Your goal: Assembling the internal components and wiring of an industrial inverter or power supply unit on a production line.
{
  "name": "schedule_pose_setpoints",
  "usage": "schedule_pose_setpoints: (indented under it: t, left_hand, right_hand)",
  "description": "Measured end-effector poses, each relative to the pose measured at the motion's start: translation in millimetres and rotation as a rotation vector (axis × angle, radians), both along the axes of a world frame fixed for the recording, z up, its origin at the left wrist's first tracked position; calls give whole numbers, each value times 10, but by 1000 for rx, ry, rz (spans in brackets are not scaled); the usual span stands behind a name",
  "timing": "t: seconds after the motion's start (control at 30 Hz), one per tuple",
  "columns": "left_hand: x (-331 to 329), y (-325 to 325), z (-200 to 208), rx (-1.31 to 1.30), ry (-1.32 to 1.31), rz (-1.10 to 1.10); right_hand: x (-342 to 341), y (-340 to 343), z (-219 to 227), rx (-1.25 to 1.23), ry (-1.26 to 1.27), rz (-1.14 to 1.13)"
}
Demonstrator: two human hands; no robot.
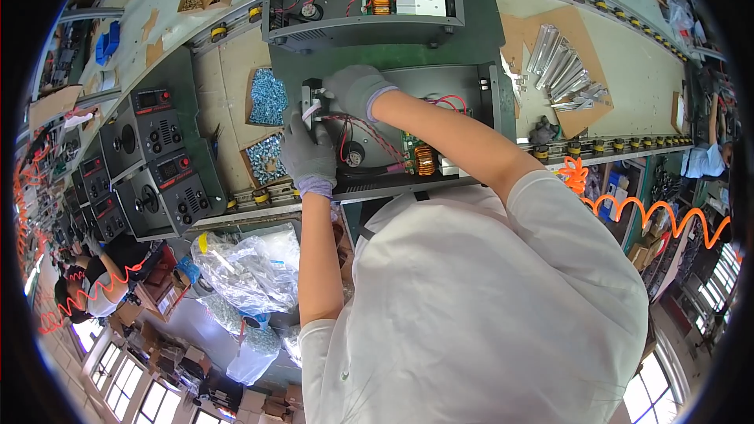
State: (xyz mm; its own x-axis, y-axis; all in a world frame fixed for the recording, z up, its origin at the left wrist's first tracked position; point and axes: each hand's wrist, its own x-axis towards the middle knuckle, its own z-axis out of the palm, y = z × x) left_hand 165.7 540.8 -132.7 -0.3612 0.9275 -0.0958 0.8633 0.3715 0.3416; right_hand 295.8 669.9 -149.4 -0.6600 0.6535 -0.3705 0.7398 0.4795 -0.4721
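An open dark metal case (pixel 440 78) lies in front of me, its black end panel (pixel 307 94) at the left. My left hand (pixel 308 153), in a grey glove, has its fingers closed at a small white cable piece (pixel 312 110) by that panel. Just above and to the right, my gloved right hand (pixel 357 88) bends its fingers against the panel's top; what they pinch is hidden. Red and black twisted wires (pixel 369 129) run from the panel to a circuit board with a copper coil (pixel 424 160). A round black part (pixel 354 154) sits inside the case.
A second open case (pixel 361 31) with wired boards stands beyond. Left are boxes of bluish screws (pixel 268 98) and finished dark units (pixel 161 180). Metal strips (pixel 559 71) lie on cardboard at right. Roller rails (pixel 613 145) edge the bench; an orange coiled hose (pixel 667 216) hangs right.
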Motion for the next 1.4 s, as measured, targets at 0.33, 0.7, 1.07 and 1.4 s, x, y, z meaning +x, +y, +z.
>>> schedule_pose_setpoints:
  t: [0.33, 0.7, 1.07, 1.4]
  left_hand:
    - [-107, -42, -124, 7, -35, -53]
    - [-69, -12, -61, 38, -71, -59]
    - [-196, -27, 65, 120, -133, -75]
    - [469, -333, 1240, -123, -75, -217]
  right_hand:
    - [-7, 45, 43, -18, -20, 42]
    - [-52, 60, -45, -29, 34, 32]
    - [96, 185, 57, -72, 44, -77]
    - [527, -569, 830, -822, 369, -445]
